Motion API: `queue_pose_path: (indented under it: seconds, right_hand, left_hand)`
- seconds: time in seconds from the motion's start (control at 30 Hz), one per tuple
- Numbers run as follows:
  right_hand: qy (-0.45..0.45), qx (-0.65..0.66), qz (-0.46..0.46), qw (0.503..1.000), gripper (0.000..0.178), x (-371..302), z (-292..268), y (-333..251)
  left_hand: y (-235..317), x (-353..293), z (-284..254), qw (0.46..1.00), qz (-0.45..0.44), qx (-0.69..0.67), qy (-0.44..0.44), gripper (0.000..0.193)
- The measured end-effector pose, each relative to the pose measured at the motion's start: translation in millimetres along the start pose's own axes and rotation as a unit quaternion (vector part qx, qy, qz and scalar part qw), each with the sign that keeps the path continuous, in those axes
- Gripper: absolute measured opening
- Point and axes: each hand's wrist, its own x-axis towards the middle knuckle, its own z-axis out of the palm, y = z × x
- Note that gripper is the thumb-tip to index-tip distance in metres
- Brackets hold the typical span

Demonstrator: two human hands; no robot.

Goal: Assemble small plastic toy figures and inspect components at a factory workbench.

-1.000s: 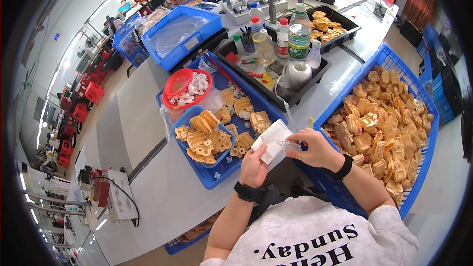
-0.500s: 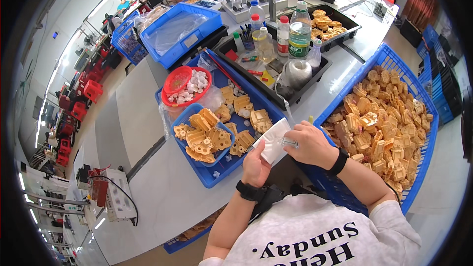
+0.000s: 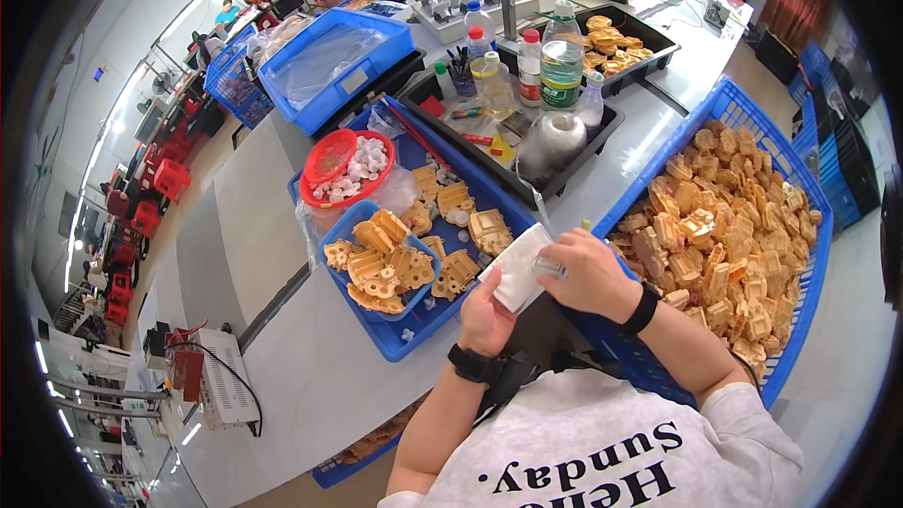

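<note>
My left hand [image 3: 484,320] grips a white, flat, folded piece that looks like cloth or paper [image 3: 520,268], held over the front edge of the blue tray. My right hand [image 3: 591,273] is closed at its right side, its fingers around a small silvery thing [image 3: 550,268] whose kind I cannot make out. A yellow-green tip [image 3: 585,224] shows just above the right knuckles. Tan moulded parts [image 3: 390,263] fill a small blue bin [image 3: 372,216] to the left of my hands.
A blue tray [image 3: 400,350] carries the bin, loose tan parts and a red bowl [image 3: 331,158] with white pieces. Behind stands a black tray [image 3: 602,146] with bottles and a roll [image 3: 555,143]. A blue basket [image 3: 816,292] heaped with tan parts is at right.
The view has shifted slightly, so the trays sit a little further left and up. Both hands keep their hold on the white piece and the silvery thing, almost unmoved.
</note>
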Motion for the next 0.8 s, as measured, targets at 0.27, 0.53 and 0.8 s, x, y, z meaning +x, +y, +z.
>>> queue_pose_path:
  seconds: [0.27,0.53,0.8]
  right_hand:
    - [-0.015,0.017,0.007,1.000,0.019,-6.8,-6.3,2.7]
    - [0.017,0.016,-0.004,1.000,0.019,-13.0,1.6,-1.7]
    - [0.012,-0.026,0.039,0.999,0.018,-5.9,-2.0,2.8]
  left_hand:
    - [0.8,0.3,-3.9,1.000,0.010,-0.003,0.000,0.040]
    - [-3.0,0.0,-2.0,1.000,0.004,-0.027,-0.003,0.035]
    - [-5.7,-0.8,-1.9,1.000,0.014,-0.020,0.015,0.035]
